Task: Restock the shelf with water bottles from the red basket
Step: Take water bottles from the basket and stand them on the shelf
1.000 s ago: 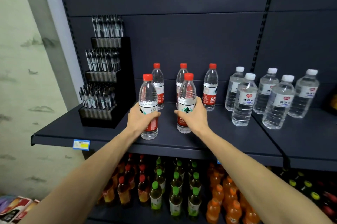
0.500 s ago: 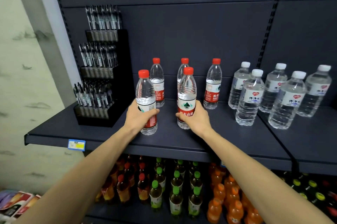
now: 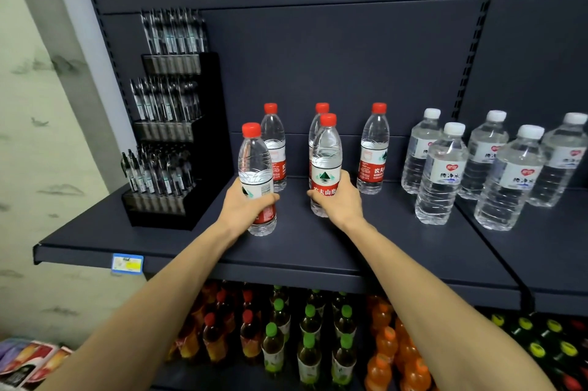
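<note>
My left hand (image 3: 245, 209) grips a red-capped water bottle (image 3: 254, 164) that stands upright on the dark shelf (image 3: 302, 250). My right hand (image 3: 342, 199) grips a second red-capped bottle (image 3: 326, 155), also upright on the shelf, a little further back. Behind them, three more red-capped bottles stand in a row: one at the left (image 3: 274, 142), one mostly hidden (image 3: 318, 123) behind the right-hand bottle, one at the right (image 3: 374, 151). The red basket is out of view.
A black tiered pen display (image 3: 171, 142) stands at the shelf's left end. Several white-capped water bottles (image 3: 442, 174) stand to the right. The lower shelf holds tea bottles with green caps (image 3: 308, 346) and orange drinks (image 3: 397, 355). A price tag (image 3: 127, 263) hangs on the shelf's front edge.
The view has shifted slightly; both hands still hold their bottles on the shelf, with the right-hand bottle pushed a little further back toward the row.
</note>
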Available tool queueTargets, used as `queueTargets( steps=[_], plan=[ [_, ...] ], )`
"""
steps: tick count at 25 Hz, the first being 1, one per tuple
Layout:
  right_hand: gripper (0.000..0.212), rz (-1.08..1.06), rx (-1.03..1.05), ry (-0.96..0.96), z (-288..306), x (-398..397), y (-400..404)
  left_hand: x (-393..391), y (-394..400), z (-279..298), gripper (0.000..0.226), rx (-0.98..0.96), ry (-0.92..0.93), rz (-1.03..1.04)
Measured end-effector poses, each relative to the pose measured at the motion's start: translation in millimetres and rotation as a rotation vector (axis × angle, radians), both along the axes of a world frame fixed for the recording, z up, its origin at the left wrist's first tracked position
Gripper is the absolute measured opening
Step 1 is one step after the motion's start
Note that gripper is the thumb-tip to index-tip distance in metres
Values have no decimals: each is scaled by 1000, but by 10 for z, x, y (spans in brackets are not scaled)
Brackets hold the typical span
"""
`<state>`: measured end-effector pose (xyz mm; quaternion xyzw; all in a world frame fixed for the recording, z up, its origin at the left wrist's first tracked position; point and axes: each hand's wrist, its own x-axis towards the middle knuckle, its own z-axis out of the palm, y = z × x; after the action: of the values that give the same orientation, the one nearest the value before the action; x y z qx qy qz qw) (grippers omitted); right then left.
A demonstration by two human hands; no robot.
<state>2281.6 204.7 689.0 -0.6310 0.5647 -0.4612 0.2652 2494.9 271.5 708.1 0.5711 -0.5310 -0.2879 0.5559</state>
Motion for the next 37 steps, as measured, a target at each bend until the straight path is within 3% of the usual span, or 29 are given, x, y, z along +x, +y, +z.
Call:
queueTargets(
  steps=[6,8,10,14,16,18,20,22,25,29,30,37],
  plan=[
    [87,-45,-11,13,23,36,-39,45,23,60,44,8,27,0],
    [88,-178,-160,42,90,79,62,110,83,115,44,12,-16,-9],
    [72,-265,-434,64,189,165,206,195,131,152,41,3,-29,-12],
    [65,-98,-610,103,245,560,521,350,298,271,37,-36,64,29],
    [68,46,-568,149,217,765,639,413,410,353,33,-64,107,49],
    [71,274,-396,173,274,988,810,471,483,401,31,-74,151,53],
    [62,434,-276,193,311,1260,966,534,586,424,33,-85,177,68],
    [51,457,-252,124,326,1503,1068,598,720,427,34,-96,157,79],
    [57,522,-169,-63,279,1723,1116,764,896,499,37,-36,140,25],
    [61,468,-109,-162,181,1789,1136,1104,1025,603,104,24,123,32],
    [61,443,-103,-174,189,1762,1114,1166,1071,584,109,4,109,45],
    [58,324,-102,-95,216,1258,686,1654,1343,119,104,12,105,261]
  ],
)
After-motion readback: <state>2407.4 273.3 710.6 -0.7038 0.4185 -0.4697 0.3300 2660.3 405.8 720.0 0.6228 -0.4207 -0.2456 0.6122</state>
